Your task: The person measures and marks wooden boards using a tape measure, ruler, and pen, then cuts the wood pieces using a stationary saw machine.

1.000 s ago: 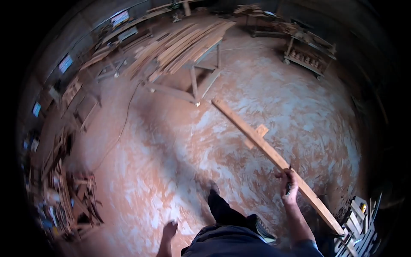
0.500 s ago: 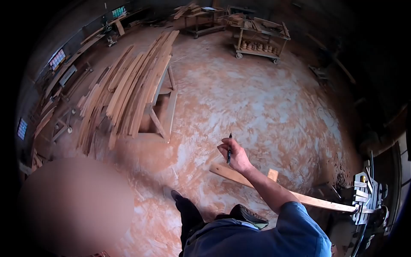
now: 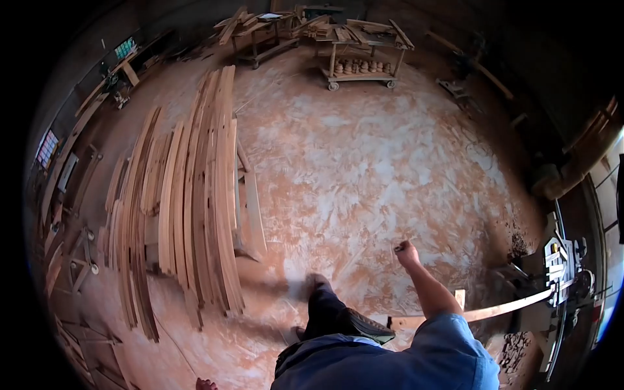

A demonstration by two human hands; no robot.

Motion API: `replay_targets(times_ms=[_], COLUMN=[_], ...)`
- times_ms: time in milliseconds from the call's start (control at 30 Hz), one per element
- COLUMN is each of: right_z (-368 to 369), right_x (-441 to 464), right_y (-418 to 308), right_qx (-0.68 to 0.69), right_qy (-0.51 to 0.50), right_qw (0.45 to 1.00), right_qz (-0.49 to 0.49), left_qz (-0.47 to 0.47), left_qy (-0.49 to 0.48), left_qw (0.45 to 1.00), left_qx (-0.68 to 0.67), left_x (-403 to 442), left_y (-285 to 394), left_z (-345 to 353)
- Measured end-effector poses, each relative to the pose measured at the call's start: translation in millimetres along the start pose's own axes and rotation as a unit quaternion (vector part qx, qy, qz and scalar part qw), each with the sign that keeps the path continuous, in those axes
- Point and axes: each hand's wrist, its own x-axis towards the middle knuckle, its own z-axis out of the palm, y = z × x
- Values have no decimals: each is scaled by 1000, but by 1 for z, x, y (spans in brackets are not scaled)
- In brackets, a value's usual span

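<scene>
My right hand [image 3: 407, 254] is closed in a loose fist, out in front over the dusty floor. A small dark end of a pen [image 3: 398, 248] shows at its fingers; the rest is hidden in the hand. Under my right forearm runs a long wooden board [image 3: 500, 311], its far end at a metal machine [image 3: 558, 270] on the right. A short wood piece [image 3: 460, 298] stands up beside the board. At the bottom edge, only the fingertips of my left hand [image 3: 207, 385] are visible, near the lower end of the long planks [image 3: 195, 214].
The planks lie in a wide stack on a wooden frame [image 3: 252, 214] to my left. A wheeled cart [image 3: 361, 77] with round wooden pieces stands at the back, beside a table [image 3: 260, 45] loaded with boards. Wood scraps [image 3: 515, 351] lie below the machine.
My view has shifted, bringing the plank stack nearer on the left. My right hand has closed further around the pen and lowered. The blurred round patch at lower left is gone.
</scene>
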Motion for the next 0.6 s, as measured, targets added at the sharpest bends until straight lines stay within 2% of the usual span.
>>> replay_targets(times_ms=[67, 133, 200, 300, 333, 400, 467, 500, 533, 600], right_z=[13, 15, 45, 91, 110, 147, 169, 154, 123, 102], right_x=[28, 44, 83, 136, 152, 180, 199, 205, 208, 229], right_y=[18, -4, -2, -41, -51, -70, -87, -116, -149, -156], right_qx=[126, 219, 223, 230, 242, 267, 180, 117, 51, 29], right_qy=[-38, -48, -63, -98, -129, -171, -179, -182, -185, -195], right_qw=[979, 936, 927, 909, 912, 915, 957, 972, 980, 980], right_qz=[156, 273, 296, 333, 306, 252, 138, 96, 51, 34], left_qz=[22, 36, 60, 112, 134, 205, 194, 233, 239, 251], left_qy=[3, -1, -20, -85, -133, -207, -194, -232, -264, -313], left_qw=[996, 994, 987, 956, 913, 849, 876, 862, 883, 851], left_qx=[84, 103, 145, 256, 361, 441, 396, 385, 305, 339], left_x=[6, 17, 30, 59, 72, 89, 140, 147, 167, 165], left_y=[74, 128, 160, 225, 250, 304, 290, 298, 279, 297], left_z=[45, 98, 144, 239, 272, 360, 433, 475, 506, 585])
